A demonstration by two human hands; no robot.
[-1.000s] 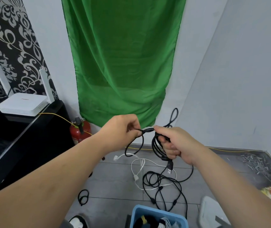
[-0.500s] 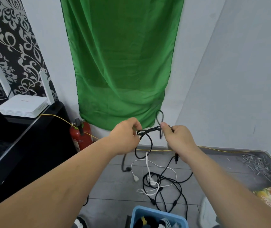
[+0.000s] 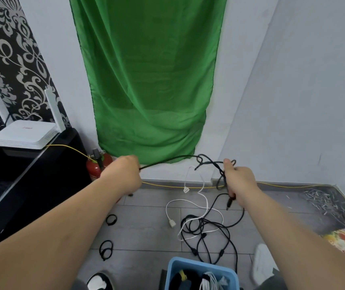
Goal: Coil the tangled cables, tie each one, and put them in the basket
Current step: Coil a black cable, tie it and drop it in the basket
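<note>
Now we hold black cable (image 3: 167, 161) stretched between hands: left hand (image 3: 123, 174) fingers curled round one end, right hand (image 3: 238, 181) fingers pinching knotted part, plug (image 3: 229, 203) dangling beneath them; blue basket (image 3: 173, 268) below.

Straight beyond the blue basket (image 3: 188, 262) the floor is fouled by a tangle of cables (image 3: 205, 227), black and white strands looped together and running up close to its far rim. Higher up, a black cable (image 3: 167, 161) is strung between the left hand (image 3: 123, 174) and the right hand (image 3: 237, 178), barring the air on the way to the wall. Beyond the basket to the left, bare grey tiles (image 3: 144, 222) lie open, edged by two small black loops (image 3: 111, 219). A white shoe (image 3: 261, 260) stands just right of the basket, and a dark shoe (image 3: 98, 282) sits to its left. Far left, a black cabinet (image 3: 31, 185) walls off that side. Well off to the right lies a heap of grey scraps (image 3: 322, 201).
</note>
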